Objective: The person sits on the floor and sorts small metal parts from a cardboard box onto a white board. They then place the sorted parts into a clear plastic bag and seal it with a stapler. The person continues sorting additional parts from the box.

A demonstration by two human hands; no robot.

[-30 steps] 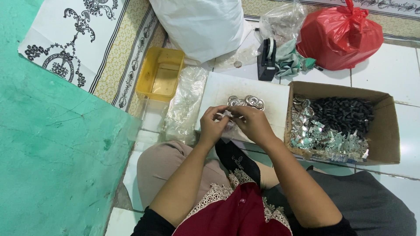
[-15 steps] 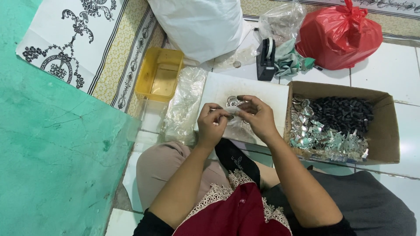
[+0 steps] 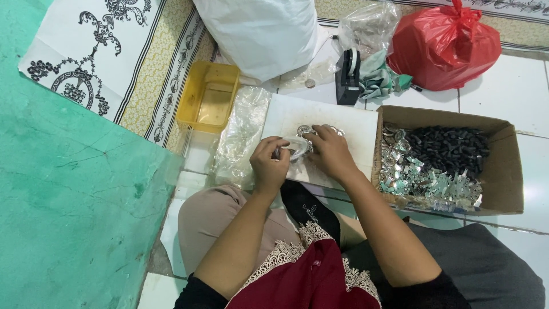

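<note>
My left hand and my right hand meet over a white board lying on the floor in front of me. Both pinch a small clear plastic bag held between them. Several shiny metal rings lie on the board just beyond my right fingers. What is inside the bag is too small to make out.
A cardboard box at right holds black parts and shiny packets. Clear plastic bags and a yellow tub lie at left. A white sack, a black tape dispenser and a red bag stand behind.
My hands lifted from the rings on the board, came together on the small bag, and now hold it slightly lower and nearer to me.
</note>
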